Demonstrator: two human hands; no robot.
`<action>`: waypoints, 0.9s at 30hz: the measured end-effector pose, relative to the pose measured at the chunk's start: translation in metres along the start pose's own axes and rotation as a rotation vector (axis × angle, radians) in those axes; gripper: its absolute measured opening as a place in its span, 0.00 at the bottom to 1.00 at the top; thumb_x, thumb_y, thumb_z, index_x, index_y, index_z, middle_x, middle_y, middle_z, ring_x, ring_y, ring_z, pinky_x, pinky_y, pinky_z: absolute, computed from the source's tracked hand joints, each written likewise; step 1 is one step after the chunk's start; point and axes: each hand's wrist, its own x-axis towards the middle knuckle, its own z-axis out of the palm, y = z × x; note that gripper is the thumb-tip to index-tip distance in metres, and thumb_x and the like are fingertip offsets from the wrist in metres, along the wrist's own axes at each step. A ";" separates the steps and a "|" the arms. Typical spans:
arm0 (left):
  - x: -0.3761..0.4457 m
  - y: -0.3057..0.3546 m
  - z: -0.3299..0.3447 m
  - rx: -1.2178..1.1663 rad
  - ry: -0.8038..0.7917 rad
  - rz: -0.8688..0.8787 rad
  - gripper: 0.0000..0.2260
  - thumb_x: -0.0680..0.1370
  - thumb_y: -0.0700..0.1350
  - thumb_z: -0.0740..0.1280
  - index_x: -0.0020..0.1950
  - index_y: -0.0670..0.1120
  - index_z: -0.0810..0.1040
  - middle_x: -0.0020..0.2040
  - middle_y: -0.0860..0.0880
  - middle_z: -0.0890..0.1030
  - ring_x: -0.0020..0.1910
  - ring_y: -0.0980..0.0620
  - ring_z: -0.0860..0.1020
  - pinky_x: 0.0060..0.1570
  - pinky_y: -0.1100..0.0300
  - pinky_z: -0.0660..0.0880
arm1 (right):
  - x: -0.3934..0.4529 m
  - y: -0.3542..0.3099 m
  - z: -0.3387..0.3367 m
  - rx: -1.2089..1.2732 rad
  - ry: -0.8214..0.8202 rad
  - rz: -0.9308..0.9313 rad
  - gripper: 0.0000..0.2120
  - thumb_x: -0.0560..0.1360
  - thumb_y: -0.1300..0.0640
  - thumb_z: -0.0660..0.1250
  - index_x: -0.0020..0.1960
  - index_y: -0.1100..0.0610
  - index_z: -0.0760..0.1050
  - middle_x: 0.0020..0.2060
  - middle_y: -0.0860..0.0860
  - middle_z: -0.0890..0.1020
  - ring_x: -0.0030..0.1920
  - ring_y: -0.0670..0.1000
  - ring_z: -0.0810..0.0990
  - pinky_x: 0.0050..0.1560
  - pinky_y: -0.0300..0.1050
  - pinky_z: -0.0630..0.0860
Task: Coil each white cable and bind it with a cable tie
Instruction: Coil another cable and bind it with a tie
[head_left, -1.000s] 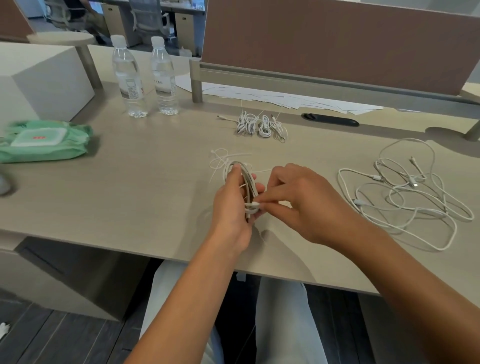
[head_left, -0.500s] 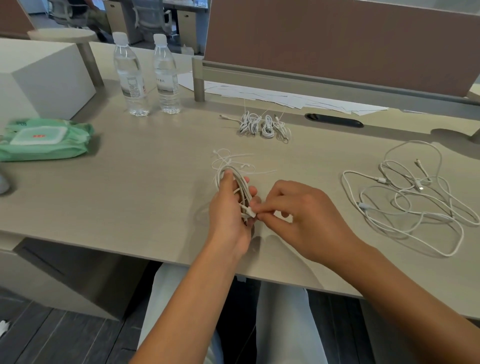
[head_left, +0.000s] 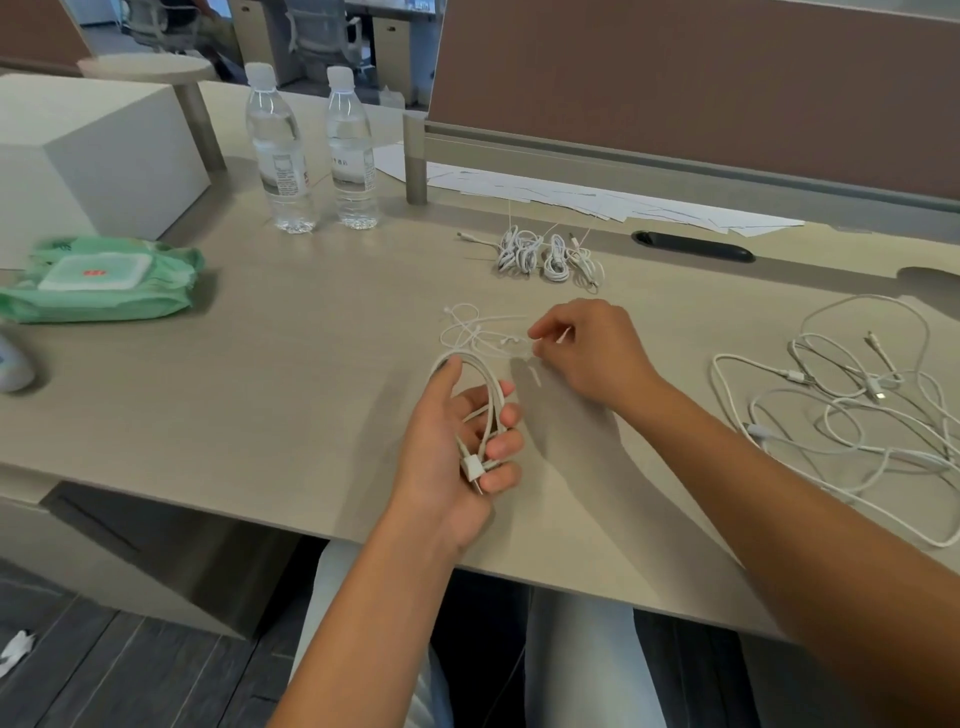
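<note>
Far left at 9 o'clock: wipes pack (head_left: 104, 278) flat on the table (head_left: 311, 395), sealed, contents unseen. At 11 o'clock: two bottles (head_left: 311, 150), upright, side by side, capped, clear water inside.

Centre: left hand (head_left: 457, 441) curled shut around a coil (head_left: 485, 400) of white cable, loop end up toward 12 o'clock, plug ends down toward 6 o'clock in the palm; long axis near vertical in view, leaning slightly left at the top. Coil unbound as yet.

Just past the coil's top, at 12 to 1 o'clock from the left hand: loose ties (head_left: 478, 330) lying on the table, long axes mostly 9-to-3. Right hand (head_left: 592, 353) directly on their right end, fingers pinched together there, apparently on one thin tie; hard to tell whether gripped or merely touched. Right hand clearly nearer the ties; left hand occupied. Likely next: draw one tie back toward 7 o'clock to the coil's waist.

Further back at 12 o'clock: bound coils (head_left: 545, 254), bunched together. Far right at 3 o'clock: loose cables (head_left: 852, 410), tangled, spread on the table, well apart from both hands.
</note>
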 end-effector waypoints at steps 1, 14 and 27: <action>0.000 0.001 -0.001 -0.002 0.000 -0.006 0.20 0.81 0.61 0.63 0.56 0.43 0.75 0.35 0.47 0.72 0.26 0.54 0.63 0.19 0.66 0.55 | 0.008 -0.002 0.004 -0.015 -0.004 -0.015 0.06 0.75 0.57 0.74 0.51 0.49 0.86 0.43 0.44 0.83 0.44 0.46 0.78 0.50 0.44 0.75; 0.007 0.009 -0.008 -0.014 -0.009 -0.010 0.19 0.82 0.58 0.63 0.57 0.42 0.75 0.36 0.46 0.72 0.26 0.54 0.64 0.17 0.66 0.57 | 0.058 -0.016 0.023 0.006 -0.166 -0.056 0.01 0.74 0.58 0.76 0.44 0.53 0.87 0.29 0.41 0.77 0.32 0.42 0.74 0.38 0.40 0.69; 0.008 -0.010 0.013 0.059 -0.051 -0.014 0.19 0.82 0.58 0.62 0.57 0.41 0.76 0.36 0.47 0.73 0.25 0.54 0.64 0.18 0.66 0.58 | -0.019 -0.005 -0.044 0.332 -0.035 0.130 0.05 0.77 0.64 0.70 0.45 0.57 0.83 0.34 0.51 0.86 0.30 0.46 0.81 0.33 0.37 0.75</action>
